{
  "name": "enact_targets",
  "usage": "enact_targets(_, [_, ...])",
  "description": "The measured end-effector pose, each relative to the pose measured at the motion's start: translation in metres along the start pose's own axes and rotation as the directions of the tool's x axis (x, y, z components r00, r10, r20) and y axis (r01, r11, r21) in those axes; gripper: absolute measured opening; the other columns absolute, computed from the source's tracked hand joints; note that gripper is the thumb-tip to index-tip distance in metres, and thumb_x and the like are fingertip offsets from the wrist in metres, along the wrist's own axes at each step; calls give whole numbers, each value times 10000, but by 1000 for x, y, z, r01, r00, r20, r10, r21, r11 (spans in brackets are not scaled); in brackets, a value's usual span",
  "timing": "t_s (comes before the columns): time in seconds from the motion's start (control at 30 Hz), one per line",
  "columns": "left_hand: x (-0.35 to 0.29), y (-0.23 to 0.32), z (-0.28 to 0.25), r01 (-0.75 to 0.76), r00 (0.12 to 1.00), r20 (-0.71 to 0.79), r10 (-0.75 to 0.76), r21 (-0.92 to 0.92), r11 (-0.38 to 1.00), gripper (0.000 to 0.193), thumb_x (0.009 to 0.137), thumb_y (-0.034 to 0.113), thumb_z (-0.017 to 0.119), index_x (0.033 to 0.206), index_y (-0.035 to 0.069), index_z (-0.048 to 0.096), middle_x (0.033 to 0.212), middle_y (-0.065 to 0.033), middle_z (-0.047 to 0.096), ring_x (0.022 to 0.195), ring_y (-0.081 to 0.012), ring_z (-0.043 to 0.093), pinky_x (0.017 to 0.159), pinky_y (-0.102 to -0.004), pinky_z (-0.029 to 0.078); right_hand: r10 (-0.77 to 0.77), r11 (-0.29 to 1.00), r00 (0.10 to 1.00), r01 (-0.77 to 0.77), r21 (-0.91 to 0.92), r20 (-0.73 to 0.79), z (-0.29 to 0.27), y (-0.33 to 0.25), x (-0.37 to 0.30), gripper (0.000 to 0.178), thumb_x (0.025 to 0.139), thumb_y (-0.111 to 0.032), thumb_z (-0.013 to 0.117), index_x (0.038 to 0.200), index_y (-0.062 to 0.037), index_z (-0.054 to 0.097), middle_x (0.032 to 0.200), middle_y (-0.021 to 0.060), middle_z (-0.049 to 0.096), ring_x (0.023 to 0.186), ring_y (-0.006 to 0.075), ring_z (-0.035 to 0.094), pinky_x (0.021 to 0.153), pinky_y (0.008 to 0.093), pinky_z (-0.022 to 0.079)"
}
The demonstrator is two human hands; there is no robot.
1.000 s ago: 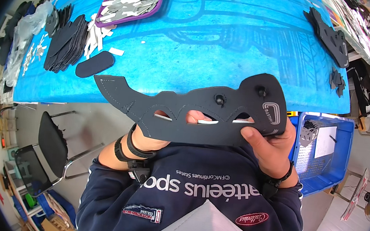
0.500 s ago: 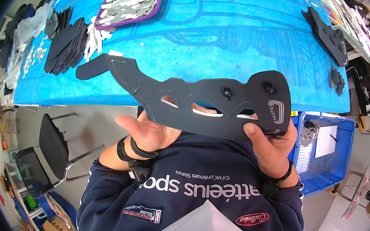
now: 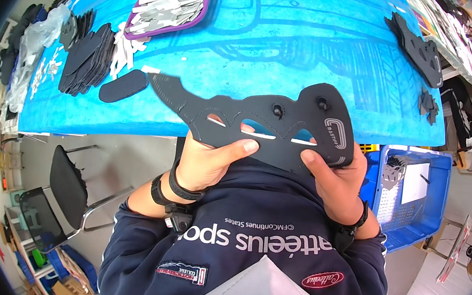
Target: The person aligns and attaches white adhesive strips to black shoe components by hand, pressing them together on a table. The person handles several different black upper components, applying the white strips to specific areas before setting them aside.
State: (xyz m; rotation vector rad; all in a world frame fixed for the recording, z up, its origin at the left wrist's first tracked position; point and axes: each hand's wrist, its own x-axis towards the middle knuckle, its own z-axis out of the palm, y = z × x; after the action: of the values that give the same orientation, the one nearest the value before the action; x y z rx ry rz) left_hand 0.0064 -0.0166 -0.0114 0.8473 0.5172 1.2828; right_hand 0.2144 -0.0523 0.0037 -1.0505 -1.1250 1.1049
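Observation:
Between my two hands is a dark grey stitched panel (image 3: 234, 109) with a scalloped edge, three cut-out slots, two small black knobs and a pale printed mark at its right end. My left hand (image 3: 211, 159) grips its lower edge, thumb on the front and fingers behind. At the right end my right hand (image 3: 337, 179) pinches it the same way. White material shows through the slots. Beyond the panel's left tip, a dark rounded strip (image 3: 125, 86) lies on the blue-covered table (image 3: 246, 55), near a stack of dark flat pieces (image 3: 86, 60).
A purple-rimmed tray (image 3: 207, 4) of white strips stands at the far left. More dark cut panels (image 3: 421, 55) lie at the table's right side. A blue crate (image 3: 439, 200) sits to my right, and a black chair (image 3: 66, 180) to my left.
My left hand has gone from spread fingers with the thumb out to gripping the panel's lower edge. The panel has shifted slightly left at its right end, and its left tip has moved off the rounded strip.

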Motion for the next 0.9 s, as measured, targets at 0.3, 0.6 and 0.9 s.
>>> enact_targets(0.3, [2, 1, -3, 109, 991, -70, -114, -70, 992, 288, 809, -82, 658, 1032, 80, 576, 999, -53, 625, 923, -185, 644, 786, -328, 548, -19, 964, 996, 41, 264, -88, 11, 7, 11, 414, 812, 25, 701, 1194, 23, 543, 1065, 75, 635, 880, 78, 598, 726, 207, 486])
enact_targets(0.6, [8, -9, 6, 25, 997, -68, -23, 27, 999, 283, 817, -65, 658, 1044, 72, 556, 992, -56, 611, 988, -191, 626, 838, -323, 523, 183, 721, 970, -243, 649, 159, 36, 33, 13, 372, 816, 39, 668, 1173, -15, 575, 1084, 66, 628, 1013, 146, 603, 822, 273, 488])
enact_targets(0.9, [-4, -15, 13, -73, 992, -107, 61, -107, 992, 208, 830, -77, 650, 1006, 27, 615, 979, -51, 643, 893, -122, 613, 805, -259, 483, 81, 663, 995, -97, 742, 58, 41, 41, 8, 175, 909, -45, 595, 1078, -64, 635, 1099, 77, 650, 1081, 238, 603, 963, 429, 461])
